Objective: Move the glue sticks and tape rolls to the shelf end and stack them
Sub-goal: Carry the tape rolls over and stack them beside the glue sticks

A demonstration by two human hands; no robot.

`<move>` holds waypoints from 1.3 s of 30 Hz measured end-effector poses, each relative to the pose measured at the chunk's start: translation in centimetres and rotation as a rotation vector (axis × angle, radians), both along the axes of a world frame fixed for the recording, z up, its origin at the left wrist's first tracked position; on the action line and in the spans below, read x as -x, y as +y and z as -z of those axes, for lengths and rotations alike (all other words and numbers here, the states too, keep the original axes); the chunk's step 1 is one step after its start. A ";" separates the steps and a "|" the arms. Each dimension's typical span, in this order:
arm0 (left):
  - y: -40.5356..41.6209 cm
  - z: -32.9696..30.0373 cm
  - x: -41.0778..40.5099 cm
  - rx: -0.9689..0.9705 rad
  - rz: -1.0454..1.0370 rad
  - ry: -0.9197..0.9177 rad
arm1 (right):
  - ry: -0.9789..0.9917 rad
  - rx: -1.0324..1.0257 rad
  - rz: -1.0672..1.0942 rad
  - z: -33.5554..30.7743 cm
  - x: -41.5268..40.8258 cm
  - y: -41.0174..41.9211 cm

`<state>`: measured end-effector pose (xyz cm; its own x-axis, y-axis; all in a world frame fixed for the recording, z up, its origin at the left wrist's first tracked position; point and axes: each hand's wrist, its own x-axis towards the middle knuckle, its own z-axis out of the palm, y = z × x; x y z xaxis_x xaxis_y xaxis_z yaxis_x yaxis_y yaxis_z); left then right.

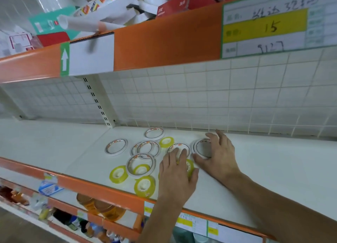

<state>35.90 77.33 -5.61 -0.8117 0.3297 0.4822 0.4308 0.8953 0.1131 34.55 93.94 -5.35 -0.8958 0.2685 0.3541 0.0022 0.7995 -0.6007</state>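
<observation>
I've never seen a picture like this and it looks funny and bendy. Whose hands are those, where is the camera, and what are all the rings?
There is one picture, taken by a wide camera worn on a person's head, looking down at their own hands. That is why the lines bend. The rings are tape rolls lying flat on a white shop shelf: thin white rolls and fatter yellow rolls. The left hand lies over one yellow roll, its fingers touching a white one. The right hand rests on another white roll. Nothing is lifted. I see no glue sticks here. Above is an orange shelf with boxes.
</observation>
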 end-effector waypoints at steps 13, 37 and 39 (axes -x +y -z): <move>-0.1 -0.8 0.2 -0.095 0.072 -0.123 | -0.017 0.039 0.020 -0.8 -0.3 0.0; 1.2 -4.9 -1.8 -0.104 0.117 -0.372 | -0.487 -0.264 -0.032 -8.4 -8.0 5.3; 1.6 -5.7 -1.9 -0.069 0.142 -0.391 | -0.507 -0.266 0.002 -8.7 -8.9 5.3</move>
<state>37.77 78.88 0.08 -0.8867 0.4293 0.1717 0.4623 0.8148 0.3499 43.42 99.26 3.40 -0.9709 0.2305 -0.0645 0.2392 0.9227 -0.3025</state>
